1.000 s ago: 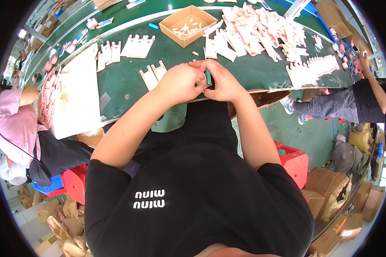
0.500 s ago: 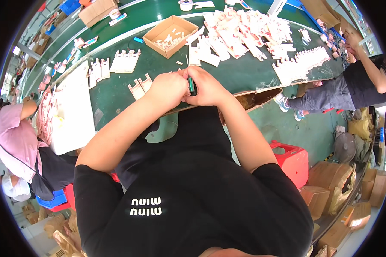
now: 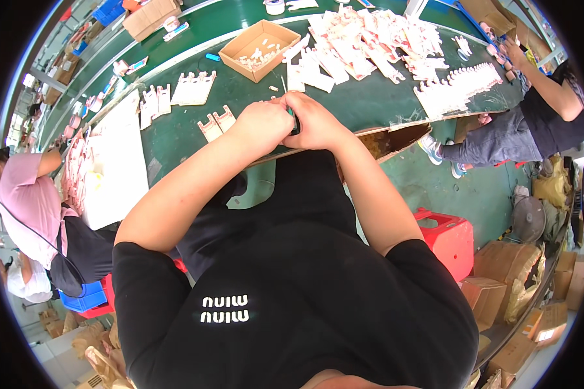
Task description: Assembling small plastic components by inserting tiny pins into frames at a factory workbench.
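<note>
My left hand [image 3: 264,125] and my right hand [image 3: 313,121] meet at the near edge of the green table, both closed. My right fingers wrap round a slim tool with a green and black handle [image 3: 295,122]; a thin tip seems to show just beyond the knuckles, and its kind is unclear. Whatever my left fingers grip is hidden behind the knuckles. Beside my left wrist lie pale flat pieces with pronged ends [image 3: 216,123]. More such pieces [image 3: 193,88] lie farther left. Beyond my hands stands an open cardboard box [image 3: 256,68] with small white bits inside.
A big heap of pale pieces [image 3: 370,42] covers the far right of the table, with a neat row [image 3: 457,91] nearer right. A white board [image 3: 113,165] is at left. A red stool [image 3: 448,243] stands right. Co-workers sit left [image 3: 29,188] and right [image 3: 545,97].
My hands stay together and have shifted very slightly; less of the green handle shows. The view has moved a little. The co-worker at right has lowered an arm slightly and shifted.
</note>
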Demonstrator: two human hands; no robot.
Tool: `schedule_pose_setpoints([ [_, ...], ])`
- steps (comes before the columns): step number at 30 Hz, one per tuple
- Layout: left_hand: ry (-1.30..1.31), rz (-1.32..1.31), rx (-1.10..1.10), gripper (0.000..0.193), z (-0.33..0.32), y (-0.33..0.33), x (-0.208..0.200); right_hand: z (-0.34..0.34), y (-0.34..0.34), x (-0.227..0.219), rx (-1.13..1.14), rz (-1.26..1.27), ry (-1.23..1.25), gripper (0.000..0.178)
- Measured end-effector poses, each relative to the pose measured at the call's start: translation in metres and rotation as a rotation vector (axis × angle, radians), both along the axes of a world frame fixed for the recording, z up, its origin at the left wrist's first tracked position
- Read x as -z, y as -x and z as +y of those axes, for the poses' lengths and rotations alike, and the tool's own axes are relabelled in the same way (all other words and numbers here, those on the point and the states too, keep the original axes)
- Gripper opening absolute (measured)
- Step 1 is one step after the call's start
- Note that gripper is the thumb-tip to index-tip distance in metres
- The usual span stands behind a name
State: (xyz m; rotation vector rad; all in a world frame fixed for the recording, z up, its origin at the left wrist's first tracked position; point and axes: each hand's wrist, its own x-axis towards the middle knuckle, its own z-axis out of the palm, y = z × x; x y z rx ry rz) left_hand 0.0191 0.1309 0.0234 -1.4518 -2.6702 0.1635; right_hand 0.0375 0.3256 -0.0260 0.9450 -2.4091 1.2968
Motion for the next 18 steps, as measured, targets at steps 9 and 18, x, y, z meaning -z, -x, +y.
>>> schedule_pose_setpoints([
  [9, 0.100, -0.112, 0.181, 0.001, -0.005, 0.021, -0.015, -0.003, -0.003, -0.004, 0.016, -0.049, 0.020, 0.059],
  [18, 0.114, -0.234, 0.167, 0.008, -0.002, 0.027, -0.020, 0.000, -0.003, -0.001, 0.049, -0.075, -0.055, 0.064],
])
